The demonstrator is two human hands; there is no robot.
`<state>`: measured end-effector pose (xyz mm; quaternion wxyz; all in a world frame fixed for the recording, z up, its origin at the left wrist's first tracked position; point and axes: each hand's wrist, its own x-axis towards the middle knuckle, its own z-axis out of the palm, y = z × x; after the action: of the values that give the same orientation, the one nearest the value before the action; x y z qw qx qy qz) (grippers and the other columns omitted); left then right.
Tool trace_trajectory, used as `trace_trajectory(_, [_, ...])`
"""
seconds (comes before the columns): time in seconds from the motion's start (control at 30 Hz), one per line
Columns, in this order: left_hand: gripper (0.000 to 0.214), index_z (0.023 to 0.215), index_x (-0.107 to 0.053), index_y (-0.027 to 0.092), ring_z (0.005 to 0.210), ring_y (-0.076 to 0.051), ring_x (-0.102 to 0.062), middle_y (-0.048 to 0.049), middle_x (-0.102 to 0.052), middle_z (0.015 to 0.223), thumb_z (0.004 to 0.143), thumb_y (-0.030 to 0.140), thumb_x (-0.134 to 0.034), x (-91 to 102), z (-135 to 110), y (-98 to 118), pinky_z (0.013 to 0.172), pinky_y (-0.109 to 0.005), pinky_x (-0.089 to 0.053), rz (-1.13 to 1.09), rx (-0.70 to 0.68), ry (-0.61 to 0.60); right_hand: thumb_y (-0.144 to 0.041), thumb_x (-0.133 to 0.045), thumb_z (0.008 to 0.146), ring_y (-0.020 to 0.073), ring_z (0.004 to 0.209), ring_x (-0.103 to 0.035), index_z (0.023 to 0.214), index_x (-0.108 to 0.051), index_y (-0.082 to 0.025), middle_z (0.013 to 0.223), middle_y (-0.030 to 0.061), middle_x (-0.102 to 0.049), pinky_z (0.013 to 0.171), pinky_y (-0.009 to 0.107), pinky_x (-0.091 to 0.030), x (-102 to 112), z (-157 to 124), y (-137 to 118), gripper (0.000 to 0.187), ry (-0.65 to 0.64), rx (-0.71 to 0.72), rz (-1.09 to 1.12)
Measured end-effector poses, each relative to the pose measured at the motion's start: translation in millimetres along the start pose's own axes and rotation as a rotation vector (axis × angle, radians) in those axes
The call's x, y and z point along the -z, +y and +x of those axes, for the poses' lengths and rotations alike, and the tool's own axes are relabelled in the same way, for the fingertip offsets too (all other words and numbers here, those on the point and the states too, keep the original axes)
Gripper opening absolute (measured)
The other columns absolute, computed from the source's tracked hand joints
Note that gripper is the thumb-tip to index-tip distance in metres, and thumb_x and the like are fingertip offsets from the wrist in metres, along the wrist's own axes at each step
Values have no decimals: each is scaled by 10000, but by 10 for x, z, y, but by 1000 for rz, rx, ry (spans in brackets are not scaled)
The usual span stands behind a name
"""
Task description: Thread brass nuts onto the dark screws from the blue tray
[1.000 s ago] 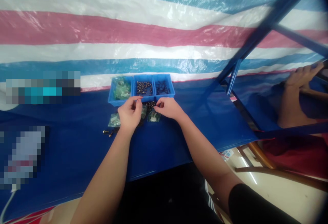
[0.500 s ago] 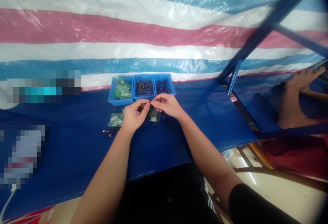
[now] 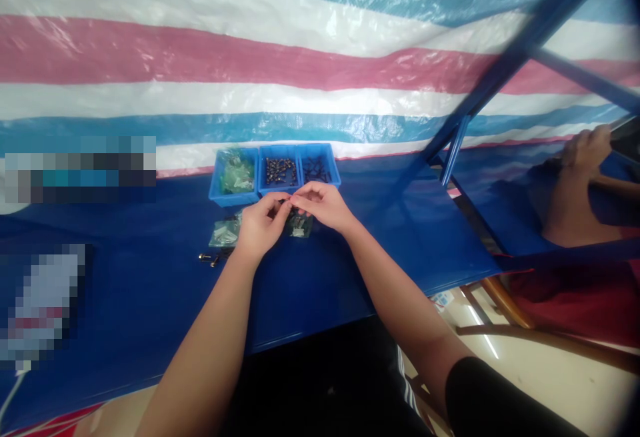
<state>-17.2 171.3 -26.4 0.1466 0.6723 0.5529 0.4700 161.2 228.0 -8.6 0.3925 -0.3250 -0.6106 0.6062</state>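
My left hand (image 3: 259,226) and my right hand (image 3: 323,204) meet fingertip to fingertip above the blue table (image 3: 320,270), both pinched on a tiny dark part too small to name. Just behind them stand three blue bins: the left bin (image 3: 235,174) holds greenish bags, the middle bin (image 3: 280,170) holds small dark metal parts, the right bin (image 3: 316,169) holds black parts. Small clear bags (image 3: 223,232) lie under and beside my hands. A few loose screws (image 3: 209,258) lie left of my left wrist.
A striped plastic sheet (image 3: 280,64) hangs behind the table. A blue metal frame (image 3: 480,97) crosses the right side. Another person's hand (image 3: 587,148) rests at the far right. A wooden chair (image 3: 505,310) stands beyond the table's right edge.
My hands were apart a second ago; they have come together in front of the middle bin with fingertips touching. The other person's hand at the right has curled and shifted slightly.
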Motion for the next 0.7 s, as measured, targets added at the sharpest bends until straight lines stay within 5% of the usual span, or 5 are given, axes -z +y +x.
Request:
trace_trajectory(0.4, [310, 982, -721, 188, 579, -112, -577, 13, -640, 650, 981, 452, -560, 29, 24, -71, 648, -224, -462, 12, 16, -23, -440, -757, 809, 135, 734, -651, 1072, -748, -187, 940, 55, -752, 717, 292, -559, -28, -14, 106, 365, 32, 177, -146])
trace_trajectory(0.7, [309, 1142, -685, 206, 526, -100, -546, 38, -598, 615, 933, 427, -629, 17, 21, -12, 596, -217, -450, -37, 47, 14, -483, -747, 813, 176, 853, -719, 1067, -754, -190, 1022, 71, -771, 856, 343, -597, -15, 6, 118, 387, 76, 136, -130])
